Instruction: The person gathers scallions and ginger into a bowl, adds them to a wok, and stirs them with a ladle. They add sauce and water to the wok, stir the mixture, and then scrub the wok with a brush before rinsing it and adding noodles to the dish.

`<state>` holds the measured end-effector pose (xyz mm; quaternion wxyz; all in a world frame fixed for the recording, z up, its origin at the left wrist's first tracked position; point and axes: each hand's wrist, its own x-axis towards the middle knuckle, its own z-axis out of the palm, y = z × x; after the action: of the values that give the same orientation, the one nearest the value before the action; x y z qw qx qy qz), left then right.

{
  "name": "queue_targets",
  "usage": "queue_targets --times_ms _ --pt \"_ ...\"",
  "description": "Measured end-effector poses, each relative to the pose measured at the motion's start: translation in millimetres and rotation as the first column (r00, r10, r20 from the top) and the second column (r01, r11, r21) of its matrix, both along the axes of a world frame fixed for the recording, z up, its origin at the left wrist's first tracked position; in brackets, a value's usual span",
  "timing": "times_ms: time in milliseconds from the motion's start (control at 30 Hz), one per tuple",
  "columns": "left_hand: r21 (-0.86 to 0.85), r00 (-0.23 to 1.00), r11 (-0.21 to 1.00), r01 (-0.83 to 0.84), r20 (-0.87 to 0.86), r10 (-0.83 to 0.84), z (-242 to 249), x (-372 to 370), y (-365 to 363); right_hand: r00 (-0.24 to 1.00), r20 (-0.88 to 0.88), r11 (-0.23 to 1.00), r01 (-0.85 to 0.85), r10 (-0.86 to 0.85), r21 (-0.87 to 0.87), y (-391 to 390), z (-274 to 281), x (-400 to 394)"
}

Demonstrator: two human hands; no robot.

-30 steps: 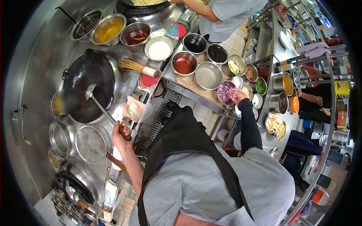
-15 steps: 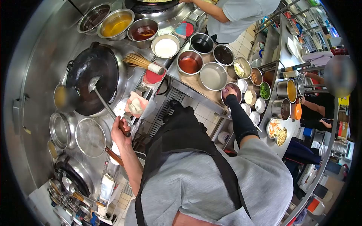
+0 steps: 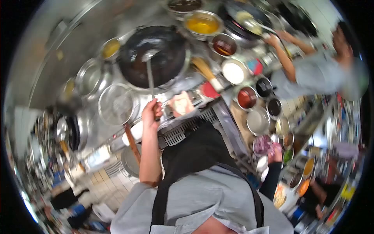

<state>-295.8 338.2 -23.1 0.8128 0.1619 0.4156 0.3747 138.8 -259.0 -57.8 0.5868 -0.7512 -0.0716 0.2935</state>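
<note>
My left hand (image 3: 152,113) is closed round the handle of a metal ladle (image 3: 150,74), whose bowl rests in the large black wok (image 3: 163,58). On the right, my right hand (image 3: 276,152) is closed on some purple-pink food, just beside the bowl of purple pieces (image 3: 262,145). Motion blur softens the fingers and the food there. A bamboo brush (image 3: 206,72) lies right of the wok. Below the wok is a round mesh strainer (image 3: 117,104) with a wooden handle.
A person (image 3: 311,72) works at another wok (image 3: 249,19), upper right. Pots of yellow liquid (image 3: 202,24), red-brown sauce (image 3: 224,45) and white contents (image 3: 234,71) line the stove. More ingredient bowls surround the grey pot (image 3: 258,121).
The view has turned, bringing the other person further into sight. My right hand has come up out of the bowl with purple food. My left hand still holds the ladle in the wok.
</note>
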Motion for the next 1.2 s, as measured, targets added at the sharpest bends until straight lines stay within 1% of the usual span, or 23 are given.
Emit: queue_targets --times_ms 67,100,133,200,300,367,433,500,600,700,767,800,833,867,933,967,1000,1033,1067,1100,1133,1167,1200 --pt "-0.021 0.994 0.999 -0.027 0.109 0.029 12.6 3.6 4.9 0.997 0.023 0.993 -0.077 0.076 0.087 63.6 59.3 12.2" --pt "-0.036 0.985 0.999 -0.036 0.165 0.041 12.1 4.0 7.8 0.938 -0.347 0.946 0.125 -0.015 0.298 121.3 105.7 -7.0" --pt "-0.031 0.983 0.998 -0.047 0.176 0.052 15.9 5.5 8.5 0.961 -0.263 0.881 0.048 0.089 0.471 185.0 139.1 -26.3" --pt "-0.026 0.977 0.998 -0.058 0.205 0.062 20.8 8.6 6.9 0.94 -0.216 0.811 -0.097 0.266 0.577 277.6 185.9 -44.8" --pt "-0.036 0.976 0.994 -0.103 0.191 0.108 28.4 11.2 -1.6 0.904 -0.086 0.833 -0.344 0.419 0.434 409.7 233.8 -82.6" --pt "-0.057 0.972 0.991 -0.123 0.194 0.132 36.9 13.6 -7.1 0.739 0.473 0.687 -0.652 0.48 0.322 502.7 206.5 -97.2" --pt "-0.072 0.96 0.988 -0.14 0.234 0.153 36.8 12.8 -12.2 0.308 0.901 0.678 -0.735 0.307 0.02 588.1 195.5 -118.1" --pt "-0.077 0.949 0.981 -0.175 0.251 0.189 42.3 13.0 -16.5 0.12 0.943 0.638 -0.762 0.311 -0.113 651.5 172.3 -127.3" --pt "-0.038 0.944 0.976 -0.216 0.248 0.219 45.8 11.9 -15.5 0.137 0.961 0.615 -0.787 0.239 -0.041 697.5 212.4 -126.7" --pt "0.057 0.959 0.961 -0.269 0.103 0.262 43.4 24.4 -16.2 0.493 0.806 0.656 -0.732 0.326 0.182 719.7 228.3 -139.7" --pt "0.037 0.95 0.953 -0.302 0.094 0.297 41.0 38.0 -22.3 0.281 0.868 0.517 -0.855 0.41 0.033 789.0 112.7 -122.3" --pt "0.034 0.949 0.949 -0.312 0.058 0.31 43.9 46.7 -24.1 0.059 0.771 0.597 -0.671 0.634 -0.44 772.0 68.4 -130.5" --pt "0.037 0.948 0.947 -0.319 0.02 0.318 49.3 53.3 -22.3 0.187 0.635 0.55 -0.709 0.749 -0.441 766.3 49.7 -127.5" --pt "0.057 0.952 0.952 -0.301 -0.041 0.304 55.6 62.7 -24.8 0.162 0.831 0.569 -0.795 0.533 -0.21 746.3 47.3 -121.0" --pt "0.153 0.963 0.974 -0.165 -0.19 0.193 45.1 85.5 -33.1 0.15 0.851 0.596 -0.773 0.503 -0.216 702.8 28.3 -111.3" --pt "0.184 0.951 0.981 -0.065 -0.285 0.117 50.8 96.6 -34.0 0.27 0.586 0.465 -0.86 0.764 -0.211 674.9 37.9 -114.3" --pt "0.203 0.939 0.962 0.185 -0.326 -0.112 67.7 101.3 -39.2 0.35 0.244 0.4 -0.894 0.904 -0.203 646.2 51.1 -118.7" --pt "0.206 0.868 0.881 0.425 -0.368 -0.333 84.6 106.0 -46.3 0.538 -0.234 0.559 -0.828 0.81 0.032 602.1 89.1 -139.5" --pt "0.268 0.71 0.72 0.64 -0.564 -0.421 90.6 107.1 -55.9 0.4 0.161 0.427 -0.883 0.902 -0.193 580.4 58.9 -130.9" --pt "0.261 0.511 0.515 0.817 -0.741 -0.436 93.7 106.4 -66.8 0.109 0.48 0.346 -0.83 0.87 -0.439 564.6 31.8 -123.2" --pt "0.245 0.442 0.447 0.861 -0.795 -0.416 95.5 105.4 -76.6 0.125 0.451 0.34 -0.834 0.884 -0.434 552.0 31.3 -118.8" --pt "0.159 0.435 0.509 0.846 -0.758 -0.487 95.8 104.7 -87.0 0.142 0.428 0.338 -0.839 0.893 -0.426 543.6 35.4 -114.8" --pt "0.187 0.466 0.555 0.811 -0.779 -0.419 84.6 100.2 -99.3 0.163 0.442 0.351 -0.853 0.882 -0.387 531.6 42.4 -108.5"
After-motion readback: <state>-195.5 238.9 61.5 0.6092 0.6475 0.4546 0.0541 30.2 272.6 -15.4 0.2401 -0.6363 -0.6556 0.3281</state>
